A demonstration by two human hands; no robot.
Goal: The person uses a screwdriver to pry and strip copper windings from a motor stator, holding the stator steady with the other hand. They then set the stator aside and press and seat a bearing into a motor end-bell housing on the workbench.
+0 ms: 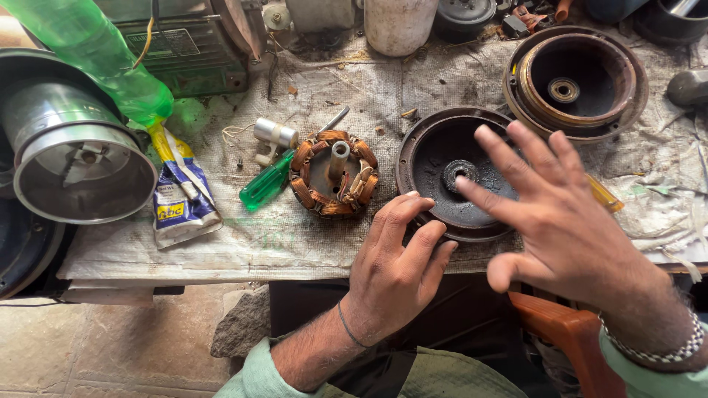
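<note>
My left hand [394,269] rests with bent fingers on the near rim of a dark round motor cover [435,158] that lies open side up on the workbench; a bearing seat [459,175] shows at its middle. My right hand [557,210] hovers over the right part of that cover, fingers spread, holding nothing. Left of the cover lies a stator with copper windings [334,175] and a short metal shaft at its centre. A green-handled screwdriver [267,184] lies just left of the stator.
A second rusty round cover [575,81] sits at the back right. A silver housing [77,158], a green plastic bottle [96,55], a glue tube [181,199], a small capacitor [274,133] and a white container [398,26] stand around. A yellow tool handle [605,195] shows beyond my right hand. The bench edge [184,276] is near.
</note>
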